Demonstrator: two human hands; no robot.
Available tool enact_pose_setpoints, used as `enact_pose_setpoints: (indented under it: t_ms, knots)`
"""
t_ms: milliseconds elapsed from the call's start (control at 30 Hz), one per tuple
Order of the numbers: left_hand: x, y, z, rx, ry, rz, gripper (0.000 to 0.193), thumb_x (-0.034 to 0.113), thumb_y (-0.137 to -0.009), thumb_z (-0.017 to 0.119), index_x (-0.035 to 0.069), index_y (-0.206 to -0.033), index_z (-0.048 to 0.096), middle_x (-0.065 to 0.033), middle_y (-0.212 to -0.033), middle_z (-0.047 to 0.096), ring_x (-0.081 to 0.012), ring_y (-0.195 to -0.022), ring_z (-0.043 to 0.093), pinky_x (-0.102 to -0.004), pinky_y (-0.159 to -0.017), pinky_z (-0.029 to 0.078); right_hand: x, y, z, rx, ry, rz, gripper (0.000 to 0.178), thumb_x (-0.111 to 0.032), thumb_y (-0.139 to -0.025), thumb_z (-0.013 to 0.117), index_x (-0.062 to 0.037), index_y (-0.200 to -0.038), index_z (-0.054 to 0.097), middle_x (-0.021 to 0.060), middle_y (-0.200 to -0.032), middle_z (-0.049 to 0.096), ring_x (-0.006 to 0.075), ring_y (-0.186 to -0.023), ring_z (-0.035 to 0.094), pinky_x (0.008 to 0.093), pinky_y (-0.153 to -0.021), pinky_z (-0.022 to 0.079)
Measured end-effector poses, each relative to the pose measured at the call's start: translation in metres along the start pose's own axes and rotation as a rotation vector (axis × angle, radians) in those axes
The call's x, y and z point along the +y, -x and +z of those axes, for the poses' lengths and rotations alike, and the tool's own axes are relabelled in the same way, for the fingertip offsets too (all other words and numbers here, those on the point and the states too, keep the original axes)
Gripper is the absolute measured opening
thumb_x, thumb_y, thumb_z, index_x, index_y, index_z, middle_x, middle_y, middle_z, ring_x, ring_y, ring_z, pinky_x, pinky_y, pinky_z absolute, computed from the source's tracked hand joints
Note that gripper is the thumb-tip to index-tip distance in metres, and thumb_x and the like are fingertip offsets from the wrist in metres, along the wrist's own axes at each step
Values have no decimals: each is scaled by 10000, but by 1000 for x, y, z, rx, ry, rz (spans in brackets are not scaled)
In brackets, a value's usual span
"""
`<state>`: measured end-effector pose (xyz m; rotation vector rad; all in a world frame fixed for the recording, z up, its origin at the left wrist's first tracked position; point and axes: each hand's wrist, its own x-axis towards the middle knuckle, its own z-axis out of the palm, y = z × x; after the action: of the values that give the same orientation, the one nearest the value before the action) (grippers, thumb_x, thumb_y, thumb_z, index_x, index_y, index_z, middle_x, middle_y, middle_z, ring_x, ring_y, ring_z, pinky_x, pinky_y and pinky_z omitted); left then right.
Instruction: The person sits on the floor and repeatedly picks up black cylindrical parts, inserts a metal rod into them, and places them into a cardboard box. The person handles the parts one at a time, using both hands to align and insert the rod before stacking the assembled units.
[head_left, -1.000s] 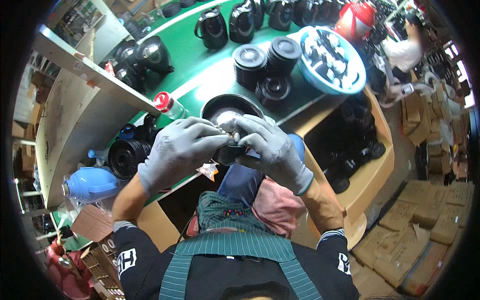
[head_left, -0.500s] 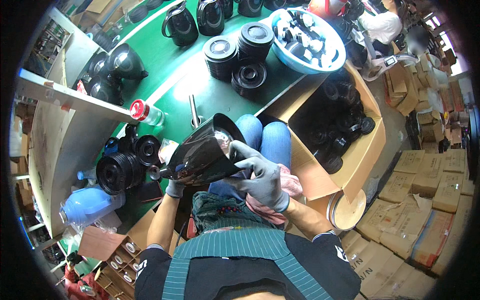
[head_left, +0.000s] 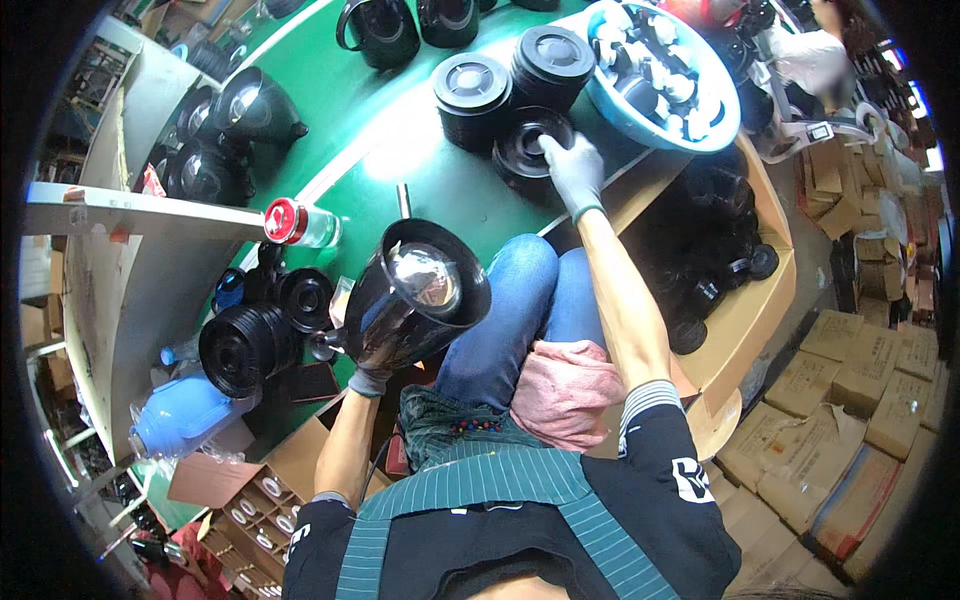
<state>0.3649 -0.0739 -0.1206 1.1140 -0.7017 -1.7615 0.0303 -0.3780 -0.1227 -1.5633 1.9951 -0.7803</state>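
Observation:
My gloved left hand (head_left: pixel 370 378) is closed round the underside of a glossy black jug (head_left: pixel 392 322), tilted so its wide mouth faces up and right. A shiny silvery surface shows inside it. Most of that hand's fingers are hidden beneath the jug. Across the table, my gloved right hand (head_left: pixel 577 175) has its fingertips on the middle of a ringed black lid (head_left: pixel 521 150), on the shortest of three stacks. Just behind it stand two taller stacks, the left lid stack (head_left: pixel 471 86) and the right lid stack (head_left: pixel 552 58).
A light blue basin (head_left: pixel 722 122) of small black and white parts stands at the back right. Nearer is a cardboard box (head_left: pixel 775 295) of black parts. On the left are a red-capped jar (head_left: pixel 300 222), more black discs (head_left: pixel 240 348) and a blue bottle (head_left: pixel 180 412). A metal rod (head_left: pixel 403 200) rises beyond the jug.
My right hand has left the jug and reached forward to the lid stack. The jug has turned in my left hand, so its inside now shows. The view has shifted slightly.

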Motion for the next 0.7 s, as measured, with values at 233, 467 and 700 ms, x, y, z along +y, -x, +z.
enact_pose_setpoints:
  t_ms: [233,467,700]
  knots:
    - [-1,-5,8,-84,129,-57,572,87,-1047,645,40,-1594,487,-163,-1585,558,-271,-1409,577,-445,-1229,455,-70,172,-80,-209,-765,-259,436,34,-883,805,-37,-1292,673,137,-1434,653,232,-1345,608,361,-1170,447]
    - [-1,0,19,-245,296,-144,550,106,-1061,636,42,-1589,494,-165,-1589,554,-272,-1408,577,-452,-1228,457,-43,244,-93,-469,-1246,-154,601,-259,-859,934,-78,-1317,589,252,-1711,287,324,-1585,335,419,-1287,301]
    - [4,7,22,-385,394,-218,529,125,-1076,626,45,-1583,500,-166,-1592,550,-273,-1408,577,-459,-1227,460,-38,268,-115,-310,-1030,-710,570,-253,-826,955,-107,-1286,652,289,-1651,424,435,-1573,371,524,-1261,330]
